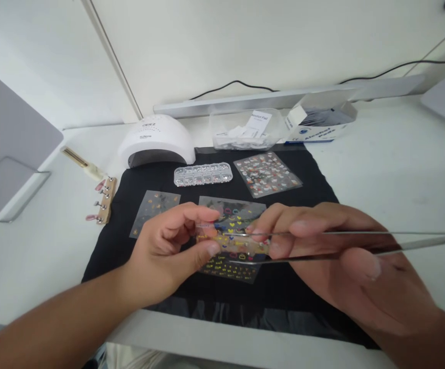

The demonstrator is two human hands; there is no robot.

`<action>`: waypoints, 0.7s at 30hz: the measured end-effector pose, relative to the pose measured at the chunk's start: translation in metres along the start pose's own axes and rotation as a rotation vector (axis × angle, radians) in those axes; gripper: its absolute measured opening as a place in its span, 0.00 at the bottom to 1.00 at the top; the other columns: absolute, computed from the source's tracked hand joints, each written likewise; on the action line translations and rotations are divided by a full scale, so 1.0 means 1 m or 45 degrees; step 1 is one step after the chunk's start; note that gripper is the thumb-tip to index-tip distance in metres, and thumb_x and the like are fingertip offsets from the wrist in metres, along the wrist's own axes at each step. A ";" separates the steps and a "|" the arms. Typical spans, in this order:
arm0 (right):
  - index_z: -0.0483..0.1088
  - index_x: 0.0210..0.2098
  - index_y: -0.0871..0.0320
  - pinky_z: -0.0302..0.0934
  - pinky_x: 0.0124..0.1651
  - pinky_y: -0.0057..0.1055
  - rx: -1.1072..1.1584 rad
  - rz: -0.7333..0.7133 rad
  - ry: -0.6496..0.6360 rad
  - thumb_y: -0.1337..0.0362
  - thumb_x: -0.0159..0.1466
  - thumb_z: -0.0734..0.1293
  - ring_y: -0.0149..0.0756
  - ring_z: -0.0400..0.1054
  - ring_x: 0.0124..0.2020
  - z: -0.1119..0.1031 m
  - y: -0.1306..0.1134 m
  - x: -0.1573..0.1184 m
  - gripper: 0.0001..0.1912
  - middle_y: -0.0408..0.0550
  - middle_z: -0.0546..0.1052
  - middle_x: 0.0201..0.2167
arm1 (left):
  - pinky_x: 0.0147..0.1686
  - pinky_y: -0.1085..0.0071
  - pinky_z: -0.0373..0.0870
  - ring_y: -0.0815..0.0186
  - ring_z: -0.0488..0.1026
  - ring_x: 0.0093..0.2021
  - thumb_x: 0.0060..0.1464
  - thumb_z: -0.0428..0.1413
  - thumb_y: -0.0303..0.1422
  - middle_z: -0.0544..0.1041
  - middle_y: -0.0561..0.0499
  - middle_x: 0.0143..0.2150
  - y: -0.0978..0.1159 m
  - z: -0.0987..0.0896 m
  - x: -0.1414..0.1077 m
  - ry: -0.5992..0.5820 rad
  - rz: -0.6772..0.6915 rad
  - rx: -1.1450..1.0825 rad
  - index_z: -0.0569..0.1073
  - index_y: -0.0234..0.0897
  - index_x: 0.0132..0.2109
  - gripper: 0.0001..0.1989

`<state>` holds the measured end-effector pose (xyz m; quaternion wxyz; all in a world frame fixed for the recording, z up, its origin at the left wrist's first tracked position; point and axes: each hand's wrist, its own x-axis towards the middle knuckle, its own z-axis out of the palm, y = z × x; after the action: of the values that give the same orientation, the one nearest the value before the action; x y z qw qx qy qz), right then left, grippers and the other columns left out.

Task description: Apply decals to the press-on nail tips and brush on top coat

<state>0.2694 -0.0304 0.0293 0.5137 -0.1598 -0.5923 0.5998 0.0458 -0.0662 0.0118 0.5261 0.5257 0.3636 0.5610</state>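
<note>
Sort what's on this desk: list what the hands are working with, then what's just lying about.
In use: left hand, right hand, small sticker strip, tweezers.

Lying about: nail lamp, rhinestone box, sticker sheets, pad box, nail tip stand, black cloth.

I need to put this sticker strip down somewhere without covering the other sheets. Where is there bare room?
Bare black mat lies right of the heart sticker sheet, below the flower sheet. White table further right is bare. The mat's middle and back are crowded: rhinestone box, sheets, lamp.
</note>
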 end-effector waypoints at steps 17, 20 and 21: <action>0.82 0.48 0.52 0.76 0.47 0.44 -0.051 -0.074 -0.061 0.54 0.70 0.69 0.44 0.79 0.41 -0.002 0.002 -0.003 0.14 0.50 0.83 0.32 | 0.32 0.80 0.77 0.72 0.77 0.29 0.50 0.72 0.27 0.81 0.53 0.30 0.006 0.004 0.002 0.068 -0.138 -0.111 0.84 0.40 0.41 0.11; 0.83 0.47 0.52 0.77 0.45 0.43 -0.051 -0.078 -0.001 0.53 0.68 0.70 0.44 0.79 0.38 -0.001 0.002 -0.002 0.14 0.51 0.83 0.31 | 0.32 0.78 0.78 0.71 0.78 0.30 0.49 0.72 0.24 0.82 0.52 0.31 0.006 0.004 0.002 0.037 -0.161 -0.140 0.84 0.40 0.43 0.14; 0.83 0.46 0.51 0.77 0.44 0.42 -0.050 -0.076 0.020 0.53 0.68 0.71 0.44 0.79 0.37 -0.001 0.002 -0.001 0.13 0.51 0.82 0.30 | 0.33 0.78 0.79 0.71 0.77 0.31 0.49 0.72 0.23 0.81 0.52 0.31 0.005 0.004 0.002 0.021 -0.161 -0.152 0.84 0.41 0.44 0.15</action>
<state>0.2699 -0.0306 0.0269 0.5328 -0.1568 -0.6042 0.5713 0.0485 -0.0661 0.0178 0.5879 0.4646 0.3665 0.5516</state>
